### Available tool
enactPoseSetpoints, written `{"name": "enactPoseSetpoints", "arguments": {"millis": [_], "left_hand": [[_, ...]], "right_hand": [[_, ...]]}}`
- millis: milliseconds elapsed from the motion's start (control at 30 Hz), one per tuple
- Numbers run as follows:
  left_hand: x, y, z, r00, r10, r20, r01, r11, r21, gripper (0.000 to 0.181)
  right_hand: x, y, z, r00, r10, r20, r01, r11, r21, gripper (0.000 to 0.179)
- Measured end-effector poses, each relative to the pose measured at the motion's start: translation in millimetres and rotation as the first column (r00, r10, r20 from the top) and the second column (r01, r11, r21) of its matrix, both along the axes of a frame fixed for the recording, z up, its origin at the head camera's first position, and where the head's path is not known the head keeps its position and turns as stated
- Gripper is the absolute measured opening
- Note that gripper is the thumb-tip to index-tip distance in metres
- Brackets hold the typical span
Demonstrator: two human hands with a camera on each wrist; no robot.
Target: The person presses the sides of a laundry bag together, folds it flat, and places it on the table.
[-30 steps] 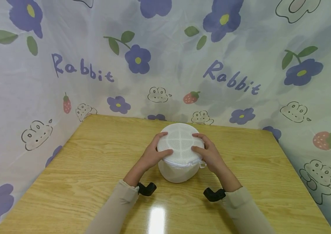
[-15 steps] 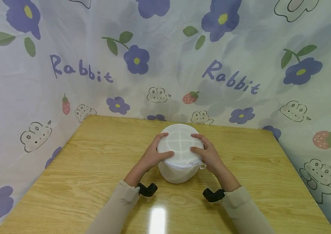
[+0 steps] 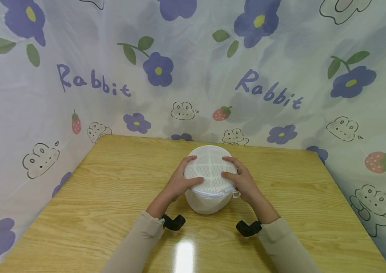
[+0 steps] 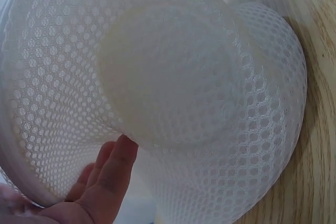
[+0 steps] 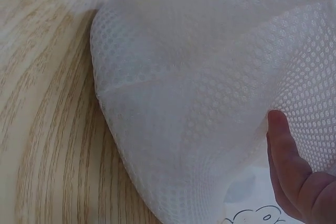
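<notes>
A white mesh laundry bag (image 3: pixel 210 167), round and drum-shaped, stands on the table with its ribbed top facing up. Its zipper (image 3: pixel 210 194) runs along the near rim, with a small loop at the right end. My left hand (image 3: pixel 181 178) grips the left side of the upper rim, thumb lying on the top. From the right, my right hand (image 3: pixel 243 181) holds the rim in the same way. Close up in the left wrist view, the fingers (image 4: pixel 107 179) press into the mesh wall. The right wrist view shows fingers (image 5: pixel 289 156) against the mesh too.
The bag stands on a wooden table (image 3: pixel 121 170) towards its far edge. A patterned cloth (image 3: pixel 193 68) with flowers and rabbits hangs behind and on both sides. Black mounts (image 3: pixel 174 222) sit at both wrists.
Very little differs. Both hands keep their hold on the laundry bag, the left thumb has slid slightly inward over the top, and the head view has shifted a touch.
</notes>
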State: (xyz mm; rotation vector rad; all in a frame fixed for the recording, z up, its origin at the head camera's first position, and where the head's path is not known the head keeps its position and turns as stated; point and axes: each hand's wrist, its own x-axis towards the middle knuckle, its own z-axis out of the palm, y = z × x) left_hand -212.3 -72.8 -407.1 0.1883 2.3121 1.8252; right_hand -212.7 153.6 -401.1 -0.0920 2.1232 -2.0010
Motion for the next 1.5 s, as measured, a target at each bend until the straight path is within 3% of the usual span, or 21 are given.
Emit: {"name": "enactPoseSetpoints", "arguments": {"millis": [300,733,1033,1500], "left_hand": [[0.6,3.2,-2.1,1.0,-0.002,0.016,0.001,1.0,0.023,0.079],[-1.5,5.3,-7.7,0.999,-0.012,0.053,0.005,0.99,0.138,0.073],[-2.5,7.4,-10.0,0.998,-0.01,0.058,0.0,0.985,0.171,0.072],[-1.8,10.9,-17.3,0.996,-0.022,0.09,-0.001,0.969,0.247,0.074]], "right_hand": [[-0.9,-1,-4.2,1.0,-0.005,0.014,0.005,1.0,0.008,0.056],[2.6,-2,-3.3,0.999,0.015,0.05,-0.01,0.996,-0.086,0.06],[1.8,-1,-4.7,0.998,0.037,0.057,-0.029,0.99,-0.136,0.062],[-0.5,-1,-10.1,0.997,0.022,0.068,-0.014,0.993,-0.121,0.061]]}}
